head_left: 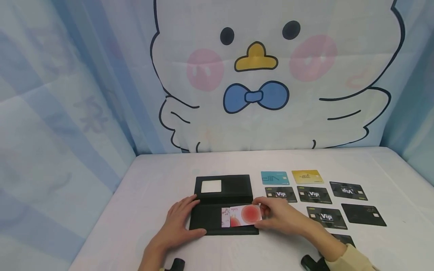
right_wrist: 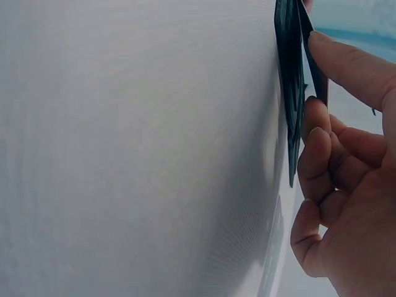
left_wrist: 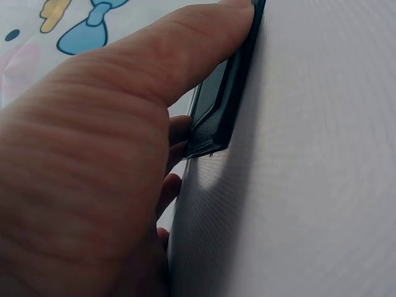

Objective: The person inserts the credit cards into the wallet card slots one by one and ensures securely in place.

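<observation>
The left hand (head_left: 177, 223), fingers extended and thumb spread, rests on the left edge of an opened black card wallet (head_left: 206, 217); the right hand (head_left: 280, 214) pinches the right end of a white card with a red circle (head_left: 249, 215) over its near panel. Beyond, right of the wallet, lie black Vip cards (head_left: 314, 195), then teal (head_left: 275, 178) and gold cards (head_left: 307, 177), before a cartoon-bird curtain (head_left: 257, 131).

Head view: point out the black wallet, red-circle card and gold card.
Black wallet (head_left: 211, 217), head view: bare lower panel.
Red-circle card (head_left: 247, 215), head view: middle of face.
Gold card (head_left: 307, 177), head view: middle of face.
</observation>
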The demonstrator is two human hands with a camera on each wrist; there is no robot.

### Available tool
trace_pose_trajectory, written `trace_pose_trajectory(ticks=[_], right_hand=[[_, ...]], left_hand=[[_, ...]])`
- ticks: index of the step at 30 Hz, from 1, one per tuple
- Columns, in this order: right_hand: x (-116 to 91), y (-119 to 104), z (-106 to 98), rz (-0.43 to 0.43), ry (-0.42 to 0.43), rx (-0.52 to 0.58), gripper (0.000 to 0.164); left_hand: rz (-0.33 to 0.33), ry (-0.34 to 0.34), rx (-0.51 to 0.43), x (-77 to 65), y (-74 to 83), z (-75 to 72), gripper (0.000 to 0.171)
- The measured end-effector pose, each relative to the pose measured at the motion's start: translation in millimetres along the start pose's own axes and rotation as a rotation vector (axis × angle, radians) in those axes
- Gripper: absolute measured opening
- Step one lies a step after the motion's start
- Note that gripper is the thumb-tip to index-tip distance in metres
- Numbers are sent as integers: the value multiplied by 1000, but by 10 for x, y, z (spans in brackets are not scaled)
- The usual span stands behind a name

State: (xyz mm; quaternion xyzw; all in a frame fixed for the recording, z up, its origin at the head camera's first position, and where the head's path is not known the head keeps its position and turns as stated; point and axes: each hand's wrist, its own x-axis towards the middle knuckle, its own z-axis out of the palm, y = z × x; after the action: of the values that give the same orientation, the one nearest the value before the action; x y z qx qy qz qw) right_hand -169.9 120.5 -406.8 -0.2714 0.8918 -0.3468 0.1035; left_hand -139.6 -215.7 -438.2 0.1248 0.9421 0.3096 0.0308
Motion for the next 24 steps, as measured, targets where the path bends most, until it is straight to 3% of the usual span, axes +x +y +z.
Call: trace_pose_trajectory(ticks=[9, 24], right_hand=[[6, 11, -1, 12, -23, 15, 46], [0, 16, 5, -41, -7, 49, 43]], left_hand=[[-9, 8, 12, 9, -9, 18, 90], [-12, 7, 15, 0, 7, 10, 90]])
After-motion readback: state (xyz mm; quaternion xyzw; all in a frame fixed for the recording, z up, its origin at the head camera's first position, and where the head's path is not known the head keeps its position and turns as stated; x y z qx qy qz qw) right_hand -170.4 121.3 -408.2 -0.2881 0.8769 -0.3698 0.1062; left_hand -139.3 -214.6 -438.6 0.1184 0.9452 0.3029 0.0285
